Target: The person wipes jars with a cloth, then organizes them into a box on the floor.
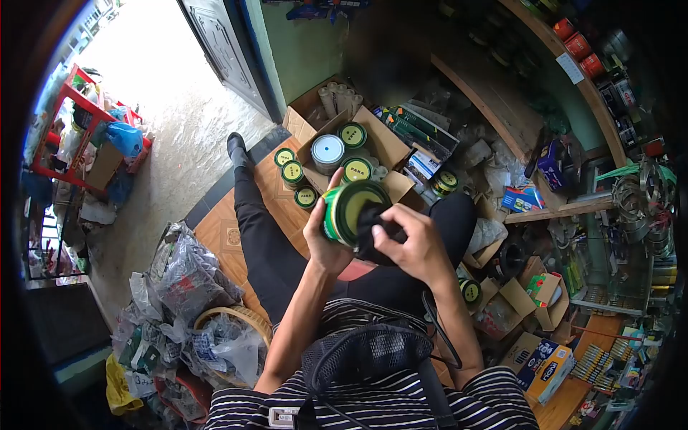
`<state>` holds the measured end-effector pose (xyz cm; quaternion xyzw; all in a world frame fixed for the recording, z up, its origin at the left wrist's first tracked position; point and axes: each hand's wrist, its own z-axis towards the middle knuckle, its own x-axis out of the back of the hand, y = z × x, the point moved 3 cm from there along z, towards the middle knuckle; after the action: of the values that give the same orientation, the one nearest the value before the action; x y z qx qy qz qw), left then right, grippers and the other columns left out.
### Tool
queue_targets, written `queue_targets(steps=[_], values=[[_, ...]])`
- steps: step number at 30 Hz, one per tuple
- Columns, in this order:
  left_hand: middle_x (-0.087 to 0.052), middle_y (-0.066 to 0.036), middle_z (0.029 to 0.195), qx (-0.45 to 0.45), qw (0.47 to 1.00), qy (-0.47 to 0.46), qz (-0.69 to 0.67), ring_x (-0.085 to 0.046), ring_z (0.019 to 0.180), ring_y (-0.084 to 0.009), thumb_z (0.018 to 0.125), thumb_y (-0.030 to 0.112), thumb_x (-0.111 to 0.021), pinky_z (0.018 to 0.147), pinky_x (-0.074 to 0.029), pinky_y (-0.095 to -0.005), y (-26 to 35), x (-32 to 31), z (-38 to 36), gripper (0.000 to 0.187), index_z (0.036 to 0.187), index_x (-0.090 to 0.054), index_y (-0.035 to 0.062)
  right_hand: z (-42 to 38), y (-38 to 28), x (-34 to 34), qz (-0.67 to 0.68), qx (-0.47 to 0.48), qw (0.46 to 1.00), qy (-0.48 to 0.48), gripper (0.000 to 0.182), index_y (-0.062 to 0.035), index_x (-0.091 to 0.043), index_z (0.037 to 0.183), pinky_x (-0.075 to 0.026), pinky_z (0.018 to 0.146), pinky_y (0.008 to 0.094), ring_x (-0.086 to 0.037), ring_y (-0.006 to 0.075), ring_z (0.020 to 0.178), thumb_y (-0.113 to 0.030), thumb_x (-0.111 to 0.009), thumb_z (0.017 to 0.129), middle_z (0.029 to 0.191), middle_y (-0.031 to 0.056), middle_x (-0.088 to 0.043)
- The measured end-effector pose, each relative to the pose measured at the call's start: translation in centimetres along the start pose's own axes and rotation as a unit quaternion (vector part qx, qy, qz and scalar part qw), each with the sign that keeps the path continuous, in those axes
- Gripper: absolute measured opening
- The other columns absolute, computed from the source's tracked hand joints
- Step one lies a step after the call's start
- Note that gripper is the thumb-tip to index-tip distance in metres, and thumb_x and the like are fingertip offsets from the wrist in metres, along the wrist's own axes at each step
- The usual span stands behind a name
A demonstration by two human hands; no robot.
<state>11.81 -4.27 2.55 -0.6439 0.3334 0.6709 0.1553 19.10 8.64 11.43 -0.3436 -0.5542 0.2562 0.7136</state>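
Note:
My left hand (324, 240) grips a green paint can (352, 210) with a yellow-green lid, tilted so the lid faces me. My right hand (416, 244) presses a black cloth (373, 226) against the lid's lower right side. Both hands are raised over my lap, above my black trousers. An open cardboard box (390, 147) on the floor in front of me holds a few similar cans and a silver-lidded can (327, 150). Three more small cans (292, 172) stand on the tiled floor left of the box.
Plastic bags and a woven basket (229, 315) lie to my left. Cluttered wooden shelves (502, 107) and small boxes (545, 365) crowd the right side. A doorway (172, 86) opens to a bright street at the upper left. My left leg stretches toward it.

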Motion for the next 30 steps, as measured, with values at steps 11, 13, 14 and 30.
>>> queue_targets(steps=[11,13,14,30], values=[[-0.056,-0.012,0.145,0.030,0.998,0.059,-0.011,-0.057,0.130,-0.0291,0.105,0.045,-0.038,0.113,-0.043,-0.0482,-0.8,0.1,0.1,0.063,0.163,-0.027,0.0212,1.0,1.6,-0.2,-0.071,-0.022,0.996,0.045,0.023,-0.0042,-0.062,0.078,-0.054,0.063,0.0477,-0.069,0.0390,0.070,-0.024,-0.064,0.091,0.071,0.0197,-0.066],[-0.054,-0.014,0.147,0.090,0.993,0.064,-0.028,-0.055,0.132,-0.0321,0.104,0.040,-0.041,0.110,-0.046,-0.0506,-1.8,0.4,-0.2,0.062,0.162,-0.027,0.0262,2.9,1.6,0.4,-0.118,-0.055,0.988,0.081,0.023,-0.0039,-0.061,0.076,-0.054,0.061,0.0478,-0.068,0.0391,0.069,-0.022,-0.064,0.091,0.069,0.0198,-0.066],[-0.056,-0.012,0.145,0.105,0.989,0.101,-0.039,-0.057,0.130,-0.0307,0.104,0.044,-0.040,0.109,-0.045,-0.0517,-2.3,0.6,-0.2,0.061,0.161,-0.031,0.0256,3.5,0.6,0.0,-0.112,-0.011,0.990,0.091,0.023,-0.0043,-0.061,0.076,-0.053,0.060,0.0467,-0.068,0.0390,0.068,-0.022,-0.064,0.091,0.071,0.0192,-0.066],[-0.058,-0.019,0.141,0.000,0.998,0.020,0.061,-0.059,0.127,-0.0327,0.102,0.041,-0.038,0.111,-0.045,-0.0470,1.2,1.2,0.1,0.068,0.162,-0.025,0.0109,1.9,0.6,-1.6,-0.055,0.008,0.997,-0.055,0.024,-0.0068,-0.072,0.077,-0.056,0.071,0.0468,-0.071,0.0355,0.074,-0.029,-0.067,0.085,0.076,0.0168,-0.070]])
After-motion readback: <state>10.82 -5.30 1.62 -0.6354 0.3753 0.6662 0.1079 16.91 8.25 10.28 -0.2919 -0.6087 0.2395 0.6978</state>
